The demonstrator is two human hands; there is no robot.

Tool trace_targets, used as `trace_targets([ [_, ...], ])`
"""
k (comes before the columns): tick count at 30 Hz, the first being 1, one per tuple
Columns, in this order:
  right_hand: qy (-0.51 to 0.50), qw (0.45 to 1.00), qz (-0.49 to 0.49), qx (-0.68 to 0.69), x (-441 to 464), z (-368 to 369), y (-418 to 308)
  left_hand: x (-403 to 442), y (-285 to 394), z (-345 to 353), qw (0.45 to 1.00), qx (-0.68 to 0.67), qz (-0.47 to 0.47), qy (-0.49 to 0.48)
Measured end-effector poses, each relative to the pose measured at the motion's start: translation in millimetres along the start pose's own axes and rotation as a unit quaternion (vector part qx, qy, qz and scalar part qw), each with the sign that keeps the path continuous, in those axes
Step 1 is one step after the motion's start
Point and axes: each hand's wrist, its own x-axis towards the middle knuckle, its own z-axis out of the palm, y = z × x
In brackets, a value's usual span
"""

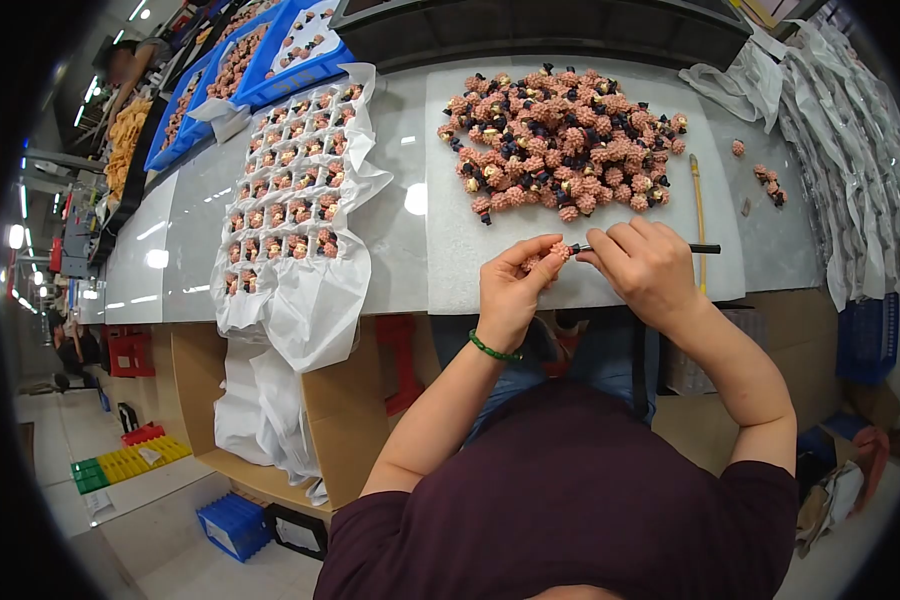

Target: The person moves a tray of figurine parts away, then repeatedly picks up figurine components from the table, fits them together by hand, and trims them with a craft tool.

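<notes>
My left hand (515, 283) pinches a small pink bumpy figurine (560, 251) above the front of a white foam mat (460, 275). Between the fingers of my right hand (645, 265) is a thin black pen-like tool (705, 248), perhaps a brush. Its tip is at or very near the figurine; contact is too small to tell. Beyond both hands lies a big heap of similar pink figurines (580, 140) with dark and cream parts. To the right of my right hand a thin yellowish stick (698, 205) lies on the mat.
A paper-lined tray (355, 205) holds rows of figurines at left. Blue bins (260, 90) stand behind it. A dark crate (540, 30) borders the back. Wrapped stacks (840, 160) stand at right, near a few loose pink pieces (767, 180). An open cardboard box (345, 430) sits below the table.
</notes>
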Motion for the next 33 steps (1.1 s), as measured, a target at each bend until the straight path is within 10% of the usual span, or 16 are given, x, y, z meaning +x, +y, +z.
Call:
trace_targets([
  [20,-0.02,0.999,-0.016,0.027,-2,-3,2,-1,3,0,1.0,-0.015,-0.009,-0.001],
  [27,0.116,0.966,0.229,0.03,-19,-7,48,1,2,5,1.0,-0.01,-0.004,0.019],
  [33,-0.064,0.919,0.383,-0.064,-61,-1,102,1,7,3,1.0,0.018,-0.025,0.007],
])
